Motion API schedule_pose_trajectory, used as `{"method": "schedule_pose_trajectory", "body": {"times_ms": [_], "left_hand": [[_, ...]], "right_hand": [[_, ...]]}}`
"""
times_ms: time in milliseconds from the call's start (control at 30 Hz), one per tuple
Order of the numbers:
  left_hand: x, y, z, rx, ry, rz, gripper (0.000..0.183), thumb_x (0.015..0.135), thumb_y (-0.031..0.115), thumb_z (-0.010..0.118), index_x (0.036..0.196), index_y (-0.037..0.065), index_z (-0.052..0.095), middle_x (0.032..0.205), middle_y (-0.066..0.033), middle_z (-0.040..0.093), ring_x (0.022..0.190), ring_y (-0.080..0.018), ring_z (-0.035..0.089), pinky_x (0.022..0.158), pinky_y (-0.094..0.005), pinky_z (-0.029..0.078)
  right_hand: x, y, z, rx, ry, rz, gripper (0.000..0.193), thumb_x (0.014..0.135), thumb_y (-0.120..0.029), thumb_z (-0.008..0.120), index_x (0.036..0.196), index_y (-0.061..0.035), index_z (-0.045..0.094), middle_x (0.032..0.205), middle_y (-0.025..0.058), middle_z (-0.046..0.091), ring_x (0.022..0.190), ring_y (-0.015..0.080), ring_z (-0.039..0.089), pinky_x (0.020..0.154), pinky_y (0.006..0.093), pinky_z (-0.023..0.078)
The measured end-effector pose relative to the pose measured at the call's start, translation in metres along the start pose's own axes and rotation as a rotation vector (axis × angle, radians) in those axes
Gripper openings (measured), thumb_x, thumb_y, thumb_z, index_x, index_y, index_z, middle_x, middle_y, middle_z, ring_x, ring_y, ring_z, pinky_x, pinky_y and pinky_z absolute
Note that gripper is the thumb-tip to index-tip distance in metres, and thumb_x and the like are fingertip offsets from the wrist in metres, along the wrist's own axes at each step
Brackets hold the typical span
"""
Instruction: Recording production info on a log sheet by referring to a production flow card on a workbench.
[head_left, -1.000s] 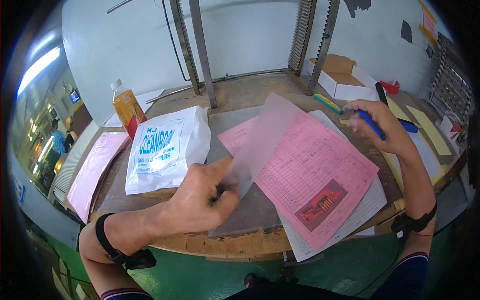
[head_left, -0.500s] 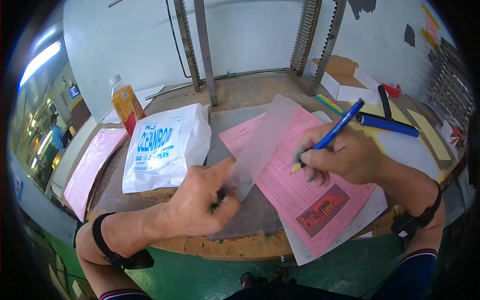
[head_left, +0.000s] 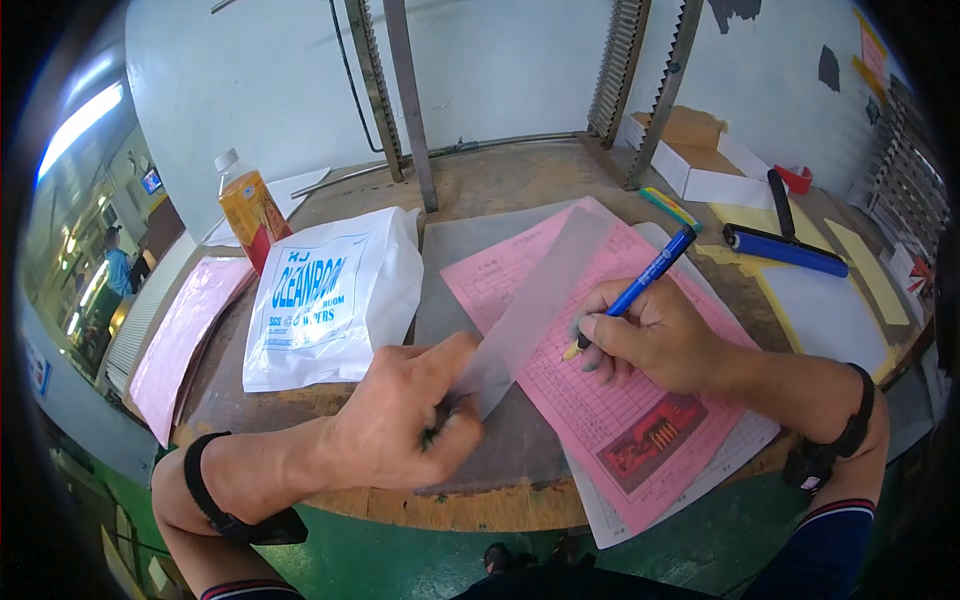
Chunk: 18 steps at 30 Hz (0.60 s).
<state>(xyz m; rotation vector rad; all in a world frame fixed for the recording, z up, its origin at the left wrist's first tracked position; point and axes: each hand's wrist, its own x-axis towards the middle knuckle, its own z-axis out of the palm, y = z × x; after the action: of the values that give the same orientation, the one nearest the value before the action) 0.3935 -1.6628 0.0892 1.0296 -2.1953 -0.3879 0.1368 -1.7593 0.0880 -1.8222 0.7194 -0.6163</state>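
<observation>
A blue pen (head_left: 655,268) is gripped by the right hand (head_left: 655,338), with its pale tip pointed down at the rows of the pink sheet (head_left: 575,410); whether the paper is touched cannot be told. The pink sheet is laid on the desk (head_left: 505,172), partly over a white sheet (head_left: 592,515). A cloudy strip (head_left: 545,285) is pinched in the curled left hand (head_left: 405,415) and slanted across the pink sheet. Writing appears to be in hand; a steady pen and a strip held clear of the tip seem called for.
</observation>
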Motion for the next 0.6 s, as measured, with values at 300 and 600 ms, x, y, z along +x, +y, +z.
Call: {"method": "schedule_pose_trajectory", "body": {"times_ms": [300, 600], "left_hand": [[0.0009, 0.0011, 0.0015, -0.019, -0.001, -0.023, 0.017, 0.072, -0.002, 0.055, 0.086, -0.002, 0.045, 0.057, -0.0168, 0.048, 0.046, -0.0382, 0.052, 0.045, -0.0426, 0.041], [0.0015, 0.0038, 0.0009, 0.001, 0.071, 0.016, 0.019, 0.074, -0.002, 0.055, 0.093, -0.004, 0.054, 0.061, -0.0128, 0.054, 0.048, -0.0308, 0.059, 0.046, -0.0353, 0.046]], "right_hand": [[-0.0039, -0.0025, 0.0023, -0.062, 0.018, -0.074, 0.022, 0.096, -0.015, 0.059, 0.085, 0.0034, 0.066, 0.072, 0.0084, 0.066, 0.059, 0.0111, 0.064, 0.054, 0.0244, 0.053], [-0.0022, 0.0059, 0.0046, -0.067, 0.042, -0.121, 0.020, 0.093, -0.011, 0.060, 0.079, 0.0020, 0.066, 0.068, 0.0054, 0.065, 0.057, 0.0084, 0.061, 0.052, 0.0239, 0.049]]}}
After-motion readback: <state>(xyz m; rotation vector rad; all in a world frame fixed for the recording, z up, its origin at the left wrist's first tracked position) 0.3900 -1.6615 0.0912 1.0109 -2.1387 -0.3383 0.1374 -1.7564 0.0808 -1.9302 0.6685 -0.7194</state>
